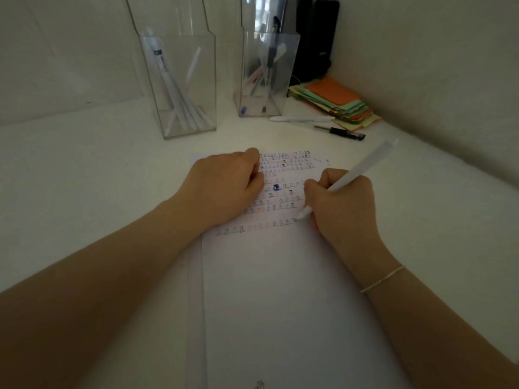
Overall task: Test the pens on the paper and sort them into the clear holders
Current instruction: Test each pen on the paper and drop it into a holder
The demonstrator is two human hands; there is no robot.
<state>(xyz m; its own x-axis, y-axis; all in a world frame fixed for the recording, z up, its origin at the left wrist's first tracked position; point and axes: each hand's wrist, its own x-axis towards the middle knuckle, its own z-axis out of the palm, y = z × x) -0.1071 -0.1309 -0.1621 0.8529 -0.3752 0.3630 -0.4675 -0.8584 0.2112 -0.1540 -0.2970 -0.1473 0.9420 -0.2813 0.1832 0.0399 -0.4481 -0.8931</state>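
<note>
A white sheet of paper [280, 290] lies on the desk, its upper part filled with rows of small test marks. My right hand [342, 203] grips a white pen [362, 169] with the tip touching the paper at the end of a row. My left hand [227, 186] rests on the upper left of the sheet, fingers curled, holding nothing. Behind stand two clear holders: the left holder [182, 88] contains several white pens, the right holder [266, 77] contains several mixed pens.
A white pen [302, 118] and a black pen [341, 132] lie on the desk right of the holders. A stack of coloured paper notes [337, 102] sits in the corner by the wall. A dark object [320, 37] stands behind the right holder.
</note>
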